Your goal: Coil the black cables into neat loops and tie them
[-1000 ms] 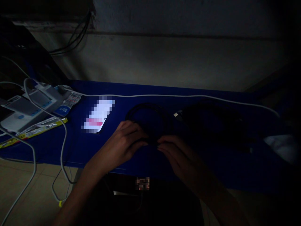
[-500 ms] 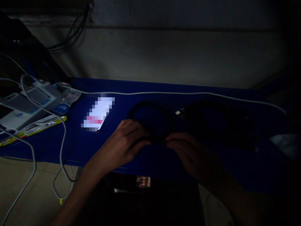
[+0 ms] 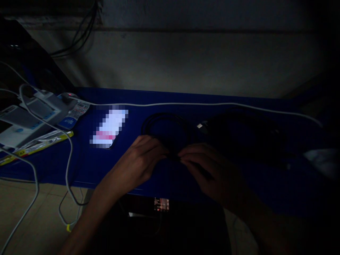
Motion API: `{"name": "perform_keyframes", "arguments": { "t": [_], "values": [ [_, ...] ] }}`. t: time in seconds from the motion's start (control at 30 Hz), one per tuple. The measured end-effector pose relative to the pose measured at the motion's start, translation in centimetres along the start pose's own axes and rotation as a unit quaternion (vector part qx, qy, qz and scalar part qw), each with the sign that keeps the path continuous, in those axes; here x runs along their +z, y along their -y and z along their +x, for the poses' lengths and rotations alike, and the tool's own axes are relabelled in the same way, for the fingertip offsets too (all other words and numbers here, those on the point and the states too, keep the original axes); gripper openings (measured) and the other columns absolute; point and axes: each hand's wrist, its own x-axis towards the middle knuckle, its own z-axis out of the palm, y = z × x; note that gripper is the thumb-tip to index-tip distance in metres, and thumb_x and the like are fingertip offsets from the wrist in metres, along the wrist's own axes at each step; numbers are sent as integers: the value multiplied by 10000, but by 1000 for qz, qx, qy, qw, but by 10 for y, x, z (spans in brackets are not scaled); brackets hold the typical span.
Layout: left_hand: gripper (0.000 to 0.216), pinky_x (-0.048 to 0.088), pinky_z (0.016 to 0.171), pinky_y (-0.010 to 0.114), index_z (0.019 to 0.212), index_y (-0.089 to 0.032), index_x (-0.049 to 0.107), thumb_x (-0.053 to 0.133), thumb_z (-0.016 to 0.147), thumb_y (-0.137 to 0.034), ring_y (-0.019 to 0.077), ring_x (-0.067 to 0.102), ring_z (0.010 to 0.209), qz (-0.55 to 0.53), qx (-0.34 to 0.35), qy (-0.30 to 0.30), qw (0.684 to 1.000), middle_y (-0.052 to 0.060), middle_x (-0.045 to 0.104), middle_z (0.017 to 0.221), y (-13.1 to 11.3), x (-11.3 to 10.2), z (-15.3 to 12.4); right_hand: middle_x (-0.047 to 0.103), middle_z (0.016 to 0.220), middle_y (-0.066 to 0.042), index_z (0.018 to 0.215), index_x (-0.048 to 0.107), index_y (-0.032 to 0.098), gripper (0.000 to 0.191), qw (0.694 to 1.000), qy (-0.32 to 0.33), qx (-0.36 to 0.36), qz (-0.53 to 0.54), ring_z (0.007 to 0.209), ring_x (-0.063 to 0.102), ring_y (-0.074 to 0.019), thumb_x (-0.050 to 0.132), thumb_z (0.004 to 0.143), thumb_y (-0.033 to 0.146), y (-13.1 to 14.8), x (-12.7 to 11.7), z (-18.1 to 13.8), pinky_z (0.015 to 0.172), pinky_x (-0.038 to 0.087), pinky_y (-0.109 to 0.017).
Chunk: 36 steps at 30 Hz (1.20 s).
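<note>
A black cable [image 3: 165, 116] lies coiled in a ring on the blue table [image 3: 159, 180]. My left hand [image 3: 145, 156] is closed on the near left side of the coil, with thumb and fingertips pinched together. Opposite it, my right hand [image 3: 203, 164] pinches the near right side of the same coil. The two sets of fingertips are a short gap apart. Just what lies between them is too dark to make out. Beyond my right hand, a second dark cable bundle with a shiny metal plug [image 3: 200, 126] rests on the table.
A lit phone [image 3: 110, 125] lies left of the coil. Farther left are white power strips [image 3: 29, 120], a blue-and-white packet [image 3: 75, 115] and a yellow-edged wrapper [image 3: 39, 145]. A white cord [image 3: 172, 103] runs along the back. A small lit screen [image 3: 162, 204] shows below the table edge.
My right hand has moved left, bringing its fingertips closer to those of my left hand. My left hand has barely moved and keeps its pinch on the cable.
</note>
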Motion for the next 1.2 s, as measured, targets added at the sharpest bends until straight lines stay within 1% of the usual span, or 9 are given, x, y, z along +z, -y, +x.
{"name": "perform_keyframes", "arguments": {
  "t": [0.13,0.23,0.4,0.57,0.73,0.87,1.0,1.2],
  "values": [
    [146,479,1036,420,1131,-176,677,542,1077,-175,209,678,1052,-28,1,-28,999,57,743,1070,1,1,-1,741,1181,-54,1213,680,248,240,999,29,-23,4,1127,694,-218,565,1043,122,4,3,16,1018,561,-399],
    [132,491,1031,421,1122,-176,679,558,1068,-175,214,690,1052,-37,-4,-38,999,58,753,1054,1,1,-2,739,1218,-56,1249,690,264,284,999,45,-22,13,1150,695,-225,558,1042,121,4,5,19,1019,572,-398],
    [141,519,1007,426,1175,-189,658,579,1058,-185,227,688,1089,-53,-27,-47,997,75,748,1110,1,1,-3,734,1241,-55,1264,708,273,301,999,39,-8,32,1160,692,-224,576,1032,132,1,9,15,1012,588,-405],
    [129,512,1028,433,1133,-186,670,574,1049,-166,229,686,1101,-53,-29,-47,997,67,747,1080,1,1,-4,727,1242,-53,1206,725,275,291,998,43,-29,36,1164,678,-217,591,1018,98,1,12,15,1010,567,-403],
    [154,518,1023,432,1145,-186,675,572,1039,-145,235,681,1131,-60,-37,-48,996,68,749,1094,0,1,-5,743,1166,-54,1131,733,258,226,999,25,-25,36,1094,694,-217,614,1011,108,4,14,18,975,557,-402],
    [147,512,1034,420,1134,-186,679,581,1035,-139,227,685,1128,-63,-37,-51,996,62,753,1078,0,1,-6,763,1069,-47,1081,718,249,146,998,6,21,63,1025,719,-214,657,998,145,6,15,21,935,570,-378],
    [140,511,1036,422,1141,-194,679,583,1045,-160,230,688,1139,-68,-26,-50,996,61,759,1084,2,1,-6,771,1044,-37,1062,721,252,154,994,-8,63,90,984,733,-215,716,949,147,7,16,24,903,584,-371],
    [133,512,1028,438,1132,-195,689,585,1049,-183,229,705,1088,-73,-10,-57,996,68,765,1070,3,2,-6,774,1043,-62,1040,759,244,134,994,-18,34,106,1003,722,-235,706,951,159,3,18,26,899,595,-408]
  ]
}}
